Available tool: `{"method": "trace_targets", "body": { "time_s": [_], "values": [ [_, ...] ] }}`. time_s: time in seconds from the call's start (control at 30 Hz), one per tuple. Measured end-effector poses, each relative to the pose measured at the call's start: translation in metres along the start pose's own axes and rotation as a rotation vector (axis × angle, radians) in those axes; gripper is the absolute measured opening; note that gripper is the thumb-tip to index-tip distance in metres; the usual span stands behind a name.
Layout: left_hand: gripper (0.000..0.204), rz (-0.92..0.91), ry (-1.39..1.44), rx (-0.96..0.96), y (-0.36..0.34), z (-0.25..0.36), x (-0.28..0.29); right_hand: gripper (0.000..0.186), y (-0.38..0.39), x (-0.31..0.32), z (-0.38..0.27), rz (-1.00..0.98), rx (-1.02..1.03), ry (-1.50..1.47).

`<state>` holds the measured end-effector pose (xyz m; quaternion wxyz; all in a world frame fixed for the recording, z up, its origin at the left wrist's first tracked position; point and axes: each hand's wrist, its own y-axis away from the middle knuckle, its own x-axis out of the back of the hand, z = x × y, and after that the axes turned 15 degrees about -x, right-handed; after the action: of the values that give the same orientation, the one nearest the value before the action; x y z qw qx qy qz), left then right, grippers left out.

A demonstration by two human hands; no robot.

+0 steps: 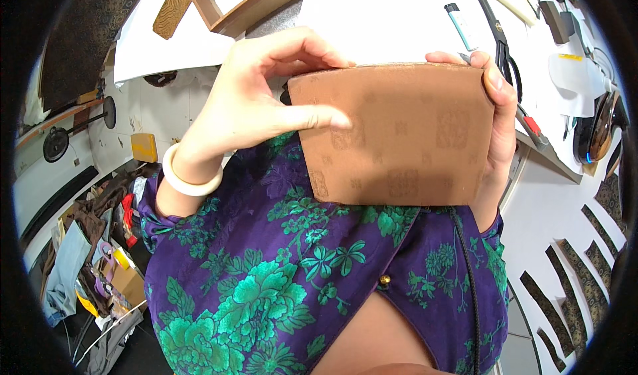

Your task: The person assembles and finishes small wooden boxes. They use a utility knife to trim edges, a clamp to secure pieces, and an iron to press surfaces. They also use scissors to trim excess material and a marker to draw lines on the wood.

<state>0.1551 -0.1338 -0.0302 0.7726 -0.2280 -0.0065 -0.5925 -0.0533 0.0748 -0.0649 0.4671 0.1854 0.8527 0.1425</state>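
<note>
A tan patterned panel (392, 155), roughly trapezoid with faint square motifs, is held upright in front of my purple and green floral clothing (259, 288). My left hand (266, 96) grips its left side, thumb across the face and fingers at the top edge. My right hand (498, 122) holds the right side with fingertips over the top edge. A white bangle (193, 185) circles my left wrist. Just beyond the panel, a white worktop (379, 16) carries black scissors (498, 36) and a pale blue tube (462, 26) with a black cap.
A wooden tray (249, 12) and a wood piece (169, 9) sit at the back. Tools, including a red-marked handle (531, 125), line the right. Patterned dark strips (558, 288) lie on a white surface at lower right. A cluttered pile (96, 255) of fabric and scissors is at lower left.
</note>
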Motion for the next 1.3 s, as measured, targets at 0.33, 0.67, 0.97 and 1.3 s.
{"method": "trace_targets", "body": {
  "time_s": [0.33, 0.67, 0.97, 1.3],
  "values": [
    [0.054, 0.277, 0.179, 0.251, -0.013, 0.001, 0.006, 0.025, 0.001, -0.018, -0.001, 0.093, 0.06, -0.016],
    [0.045, 0.374, -0.322, -0.232, -0.056, -0.003, 0.004, 0.024, -0.011, -0.013, -0.007, 0.238, 0.088, 0.166],
    [0.037, -0.164, 0.06, 0.143, -0.085, 0.013, -0.033, 0.024, -0.011, -0.019, -0.016, 0.264, 0.08, 0.272],
    [0.029, -0.133, 0.102, 0.208, -0.085, 0.009, -0.034, 0.025, -0.006, -0.022, -0.016, 0.286, 0.04, 0.268]
  ]
}}
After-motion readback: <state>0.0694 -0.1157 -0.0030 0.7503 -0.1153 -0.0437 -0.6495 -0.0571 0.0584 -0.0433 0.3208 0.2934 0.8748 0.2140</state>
